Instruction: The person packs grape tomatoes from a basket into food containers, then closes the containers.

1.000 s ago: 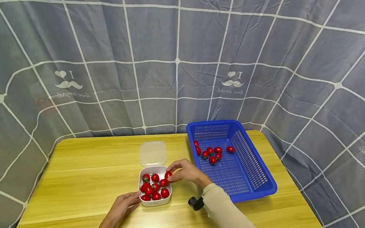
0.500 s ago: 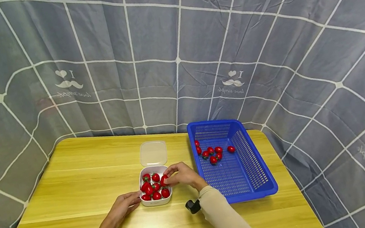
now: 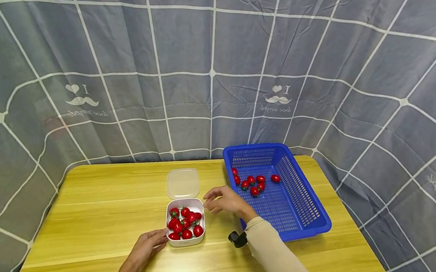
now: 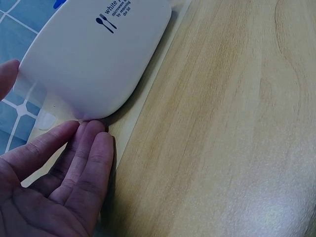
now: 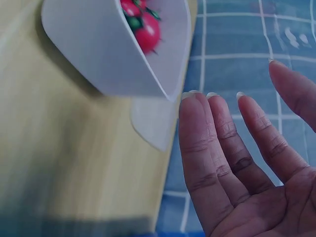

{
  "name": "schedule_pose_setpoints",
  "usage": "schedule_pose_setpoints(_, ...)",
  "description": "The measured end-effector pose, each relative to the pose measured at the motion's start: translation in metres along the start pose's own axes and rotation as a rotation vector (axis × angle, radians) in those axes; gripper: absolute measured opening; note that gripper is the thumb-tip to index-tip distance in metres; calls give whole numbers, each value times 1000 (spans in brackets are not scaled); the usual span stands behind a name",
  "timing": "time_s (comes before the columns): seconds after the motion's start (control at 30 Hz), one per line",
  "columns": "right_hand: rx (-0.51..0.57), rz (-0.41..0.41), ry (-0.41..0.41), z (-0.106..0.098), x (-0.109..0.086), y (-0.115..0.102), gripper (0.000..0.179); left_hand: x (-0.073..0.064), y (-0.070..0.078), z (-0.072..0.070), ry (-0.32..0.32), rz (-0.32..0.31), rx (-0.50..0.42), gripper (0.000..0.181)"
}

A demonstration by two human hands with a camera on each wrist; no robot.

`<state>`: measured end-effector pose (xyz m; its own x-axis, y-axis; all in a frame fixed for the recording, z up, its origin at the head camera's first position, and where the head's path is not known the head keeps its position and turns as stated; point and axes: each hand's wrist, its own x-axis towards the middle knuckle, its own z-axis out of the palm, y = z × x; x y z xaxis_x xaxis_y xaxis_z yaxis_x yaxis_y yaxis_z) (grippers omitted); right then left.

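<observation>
A small white food box (image 3: pixel 186 242) stands on the table with several red cherry tomatoes (image 3: pixel 187 234) inside, some with green stems. At its left side, my left hand (image 3: pixel 147 249) touches the wall; the left wrist view shows extended fingertips (image 4: pixel 96 129) against the box (image 4: pixel 94 59), the thumb near its rim. My right hand (image 3: pixel 229 203) is just right of the box and holds nothing. Its fingers are spread and nearly straight in the right wrist view, apart from the box (image 5: pixel 94 49). Part of the box's inside is hidden in both wrist views.
A clear lid (image 3: pixel 183 183) lies flat right behind the box. To the right, a blue plastic basket (image 3: pixel 305 234) holds several more tomatoes (image 3: pixel 254 191) towards its back left. A grey checked cloth (image 3: pixel 187 94) hangs behind the wooden table (image 3: pixel 98 208).
My right hand moved a tomato leftwards into the box, let go of it, and drew back to the right. The left hand stayed at the box's side.
</observation>
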<state>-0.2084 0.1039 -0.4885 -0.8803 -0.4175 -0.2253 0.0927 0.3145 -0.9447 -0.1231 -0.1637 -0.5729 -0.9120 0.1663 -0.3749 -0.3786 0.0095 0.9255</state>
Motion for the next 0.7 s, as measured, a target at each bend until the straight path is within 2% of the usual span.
schedule_pose_setpoints(0.23,31,-16,82,-33,-3,-3,28,0,1,0,4,2,-3,59)
schedule_pose_setpoints(0.43,138,-53,128,-64,-4,5,34,0,0,0,3,7,-3,59)
schedule_pose_setpoints(0.7,207,7,249,-99,-7,21,36,0,0,0,7,4,6,59)
